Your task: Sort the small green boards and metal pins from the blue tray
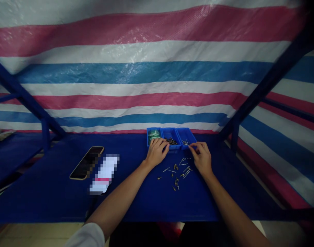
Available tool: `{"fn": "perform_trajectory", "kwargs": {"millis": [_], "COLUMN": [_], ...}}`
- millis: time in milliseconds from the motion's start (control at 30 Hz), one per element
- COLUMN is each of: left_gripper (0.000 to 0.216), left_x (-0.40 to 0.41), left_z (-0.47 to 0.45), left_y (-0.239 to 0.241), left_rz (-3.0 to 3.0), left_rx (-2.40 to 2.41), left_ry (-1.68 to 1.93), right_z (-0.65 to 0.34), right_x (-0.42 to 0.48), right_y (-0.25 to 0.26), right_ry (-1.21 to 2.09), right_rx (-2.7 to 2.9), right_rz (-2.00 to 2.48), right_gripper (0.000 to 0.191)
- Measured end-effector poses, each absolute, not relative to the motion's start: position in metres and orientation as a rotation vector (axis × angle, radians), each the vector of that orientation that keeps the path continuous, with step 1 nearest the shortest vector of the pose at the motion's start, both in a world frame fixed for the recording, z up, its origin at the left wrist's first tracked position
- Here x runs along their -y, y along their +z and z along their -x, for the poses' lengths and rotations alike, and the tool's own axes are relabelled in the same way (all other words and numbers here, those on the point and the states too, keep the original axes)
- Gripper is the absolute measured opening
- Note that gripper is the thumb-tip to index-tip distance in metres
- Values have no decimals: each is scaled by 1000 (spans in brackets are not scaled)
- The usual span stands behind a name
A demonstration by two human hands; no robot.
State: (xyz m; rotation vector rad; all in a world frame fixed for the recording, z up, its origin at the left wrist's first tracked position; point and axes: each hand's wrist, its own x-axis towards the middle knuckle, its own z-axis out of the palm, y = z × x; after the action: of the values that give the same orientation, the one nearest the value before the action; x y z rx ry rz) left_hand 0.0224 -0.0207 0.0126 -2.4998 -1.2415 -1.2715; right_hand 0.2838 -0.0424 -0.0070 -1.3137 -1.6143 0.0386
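Both forearms come in from 6 o'clock and run up over the blue desk [136, 202], meeting almost in front of three small bins. The left hand [157, 152] lies palm down with the wrist low. Its fingers are bent and their tips are at the front edge where the left bin and the middle bin join; I cannot tell if it pinches something, because the fingertips are hidden. The right hand [201, 158] is at 3 o'clock from the left one, a little apart from it, also palm down. Its thumb and forefinger are closed together on a thin pin [187, 144], which points toward 9 o'clock, just at the front edge of the right bin. The pin is silvery, very slim and short; more detail is too small to see. Between the two wrists, at 6 o'clock from the bins, loose small parts [177, 173] lie scattered on the desk, some silvery and long, some short and brass-coloured. The bins are blue plastic and stand side by side, touching. The left bin [148, 137] has pale green pieces inside, the middle bin [169, 130] has a heap of dark small parts, and the right bin [192, 133] has only a few silvery pins. Far at 9 o'clock a phone [86, 162] lies flat with a dark screen. Behind all this hangs a striped tarpaulin [146, 68].
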Motion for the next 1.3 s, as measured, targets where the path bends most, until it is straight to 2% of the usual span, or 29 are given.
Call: {"fn": "perform_trajectory", "kwargs": {"millis": [1300], "left_gripper": [18], "left_x": [18], "left_z": [-22], "left_y": [9], "left_rz": [2484], "left_rx": [1222], "left_ry": [-1283], "right_z": [-284], "right_x": [43], "right_y": [0], "right_ry": [1], "right_rx": [1528], "right_rz": [1363], "right_gripper": [24]}}
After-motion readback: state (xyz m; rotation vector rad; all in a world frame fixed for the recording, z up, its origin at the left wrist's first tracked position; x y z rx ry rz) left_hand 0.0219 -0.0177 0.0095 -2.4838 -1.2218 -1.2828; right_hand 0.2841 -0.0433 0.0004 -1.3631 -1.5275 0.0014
